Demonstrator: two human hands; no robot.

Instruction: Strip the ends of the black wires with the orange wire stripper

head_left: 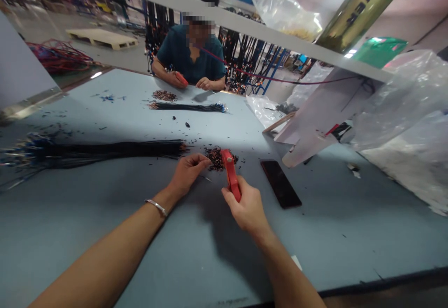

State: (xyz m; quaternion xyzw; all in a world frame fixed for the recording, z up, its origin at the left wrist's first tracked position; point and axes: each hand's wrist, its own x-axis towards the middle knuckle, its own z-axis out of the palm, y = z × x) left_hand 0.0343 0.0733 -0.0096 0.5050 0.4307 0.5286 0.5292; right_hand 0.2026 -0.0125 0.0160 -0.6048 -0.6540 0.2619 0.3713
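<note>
My right hand [246, 201] is wrapped round a red hand tool [231, 175], whose head reaches over a pile of small copper-and-black pieces [215, 158]. Just left of that pile, my left hand [189, 172] has its thumb and fingertips pinched together; what they hold, if anything, is too small to name. A long bundle of black wires [115, 151] lies to the left, its copper-coloured ends near my left hand and its blue and silvery ends at the far left.
A black phone [280, 184] lies right of my right hand. Across the table [168, 256] sits a person [191, 58] holding a red tool, behind another wire bundle [189, 107] and pile [164, 95]. A white beam [238, 21] crosses above; plastic bags [399, 98] are at right.
</note>
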